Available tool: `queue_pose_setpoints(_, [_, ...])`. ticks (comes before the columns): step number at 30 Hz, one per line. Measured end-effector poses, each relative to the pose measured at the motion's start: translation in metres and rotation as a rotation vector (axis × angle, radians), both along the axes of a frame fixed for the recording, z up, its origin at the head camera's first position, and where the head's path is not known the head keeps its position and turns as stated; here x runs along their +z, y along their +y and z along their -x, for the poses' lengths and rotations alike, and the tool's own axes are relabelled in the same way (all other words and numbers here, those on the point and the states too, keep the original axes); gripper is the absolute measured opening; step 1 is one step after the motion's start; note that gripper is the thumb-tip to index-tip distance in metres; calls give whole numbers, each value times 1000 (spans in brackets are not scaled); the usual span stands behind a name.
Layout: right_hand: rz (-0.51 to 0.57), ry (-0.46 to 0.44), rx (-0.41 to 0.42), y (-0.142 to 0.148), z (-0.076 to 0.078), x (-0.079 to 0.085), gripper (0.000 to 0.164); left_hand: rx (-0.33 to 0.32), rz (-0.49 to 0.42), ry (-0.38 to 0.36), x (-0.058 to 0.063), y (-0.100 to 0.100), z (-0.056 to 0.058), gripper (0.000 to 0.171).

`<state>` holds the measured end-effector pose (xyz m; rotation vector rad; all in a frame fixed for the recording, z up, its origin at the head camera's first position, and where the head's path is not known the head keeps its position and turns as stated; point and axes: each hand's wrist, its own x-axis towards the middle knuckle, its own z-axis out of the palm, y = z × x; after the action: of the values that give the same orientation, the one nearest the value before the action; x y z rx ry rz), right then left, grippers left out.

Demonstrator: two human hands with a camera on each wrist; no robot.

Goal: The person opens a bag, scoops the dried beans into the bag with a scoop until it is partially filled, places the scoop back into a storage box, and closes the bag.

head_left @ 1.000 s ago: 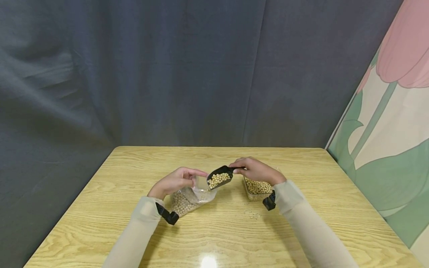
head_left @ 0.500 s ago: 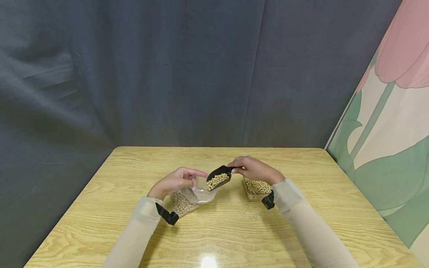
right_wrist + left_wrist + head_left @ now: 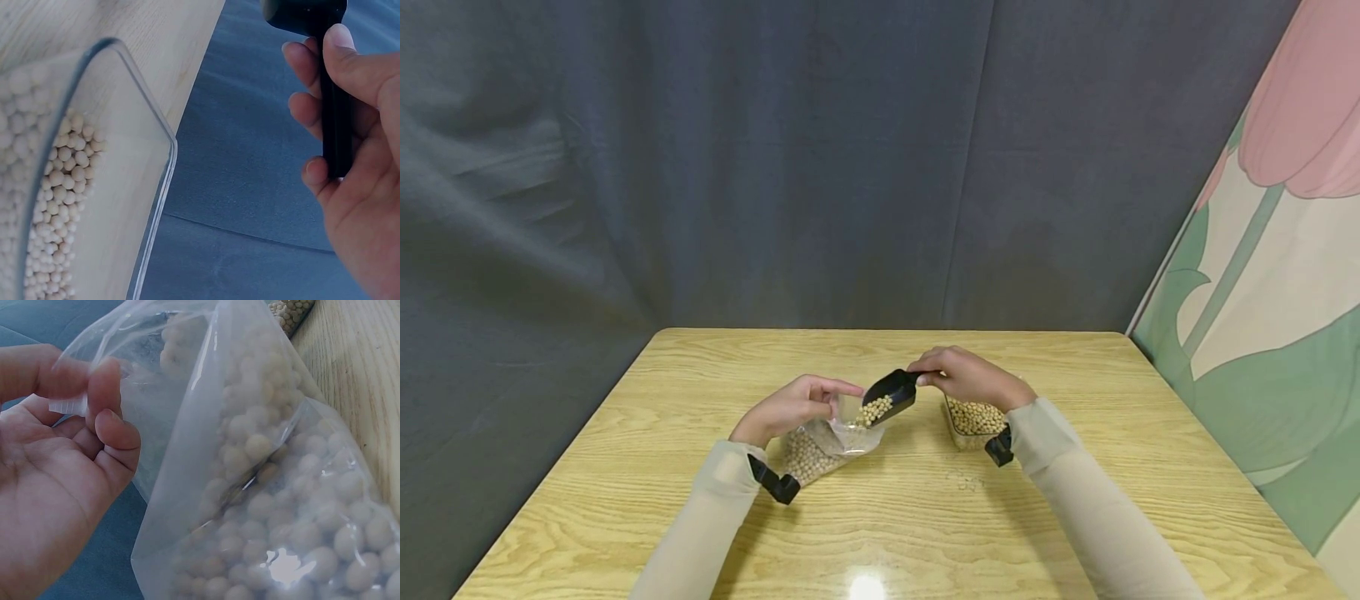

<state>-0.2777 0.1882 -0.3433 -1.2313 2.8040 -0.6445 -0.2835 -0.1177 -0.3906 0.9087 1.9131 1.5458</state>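
Note:
My left hand pinches the upper edge of a clear plastic bag between thumb and fingers, keeping its mouth apart. Pale round soybeans fill the lower part of the bag, which rests on the table. In the head view my right hand grips a black scoop, its handle lying across the curled fingers under the thumb. The scoop's bowl tilts down over the bag's mouth. Soybeans are bunched at its lower lip, and the back of the bowl is bare.
A clear rectangular container of soybeans stands on the wooden table, below and beside my right forearm. Faint small marks show on the tabletop in front of it. A dark curtain hangs behind the table.
My right hand has shifted slightly left and tipped the scoop further. The soybeans have slid to its lip over the bag, and fewer are in the bowl. My left hand stays still.

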Motion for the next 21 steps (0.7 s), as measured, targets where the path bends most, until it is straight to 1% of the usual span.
queue_pose_setpoints(8, [-3,86,40,-1,-2,6,28,-1,-8,1,1,0,-1,48])
queue_pose_setpoints(14, [-12,80,37,-1,-2,6,28,-10,-16,-3,2,0,-1,48])
queue_pose_setpoints(21, [-5,66,55,0,-2,3,28,-17,-17,-6,0,0,0,48])
